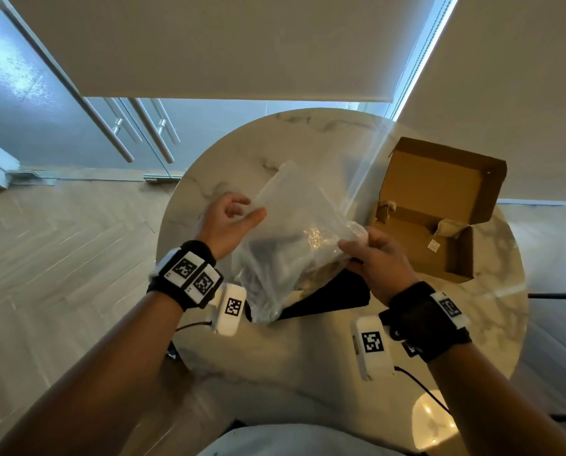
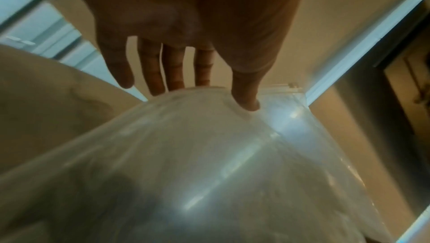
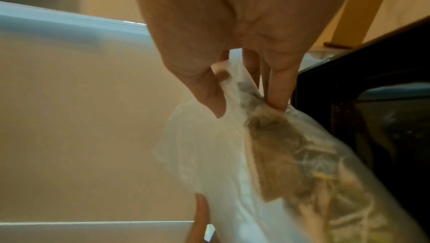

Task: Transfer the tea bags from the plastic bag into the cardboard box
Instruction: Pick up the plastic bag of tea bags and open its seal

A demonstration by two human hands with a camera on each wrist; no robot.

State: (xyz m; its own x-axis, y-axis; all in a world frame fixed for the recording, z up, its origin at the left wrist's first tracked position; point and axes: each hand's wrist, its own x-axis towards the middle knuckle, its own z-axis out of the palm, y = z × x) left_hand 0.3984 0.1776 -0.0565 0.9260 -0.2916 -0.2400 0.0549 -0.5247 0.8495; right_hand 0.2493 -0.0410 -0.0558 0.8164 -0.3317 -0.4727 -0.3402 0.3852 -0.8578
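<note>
A clear plastic bag [image 1: 291, 232] is held up over the round marble table [image 1: 308, 350] between both hands. My left hand [image 1: 242, 212] holds its upper left edge, the thumb [image 2: 246, 99] denting the film and the fingers behind the rim. My right hand [image 1: 357, 248] pinches the bag's right side, thumb and fingers closed on the film [image 3: 235, 88]. Brownish tea bags [image 3: 279, 155] lie bunched inside the bag [image 3: 204, 151] near that grip. The open cardboard box [image 1: 439, 251] stands to the right, its lid up, with two tea bags [image 1: 449, 227] in it.
A black flat object [image 1: 334, 297] lies on the table under the bag. Cables [image 1: 419, 386] trail from the wrist units near the front edge. Behind the table are glass doors [image 1: 136, 133] and lowered blinds [image 1: 209, 44]. Wooden floor lies to the left.
</note>
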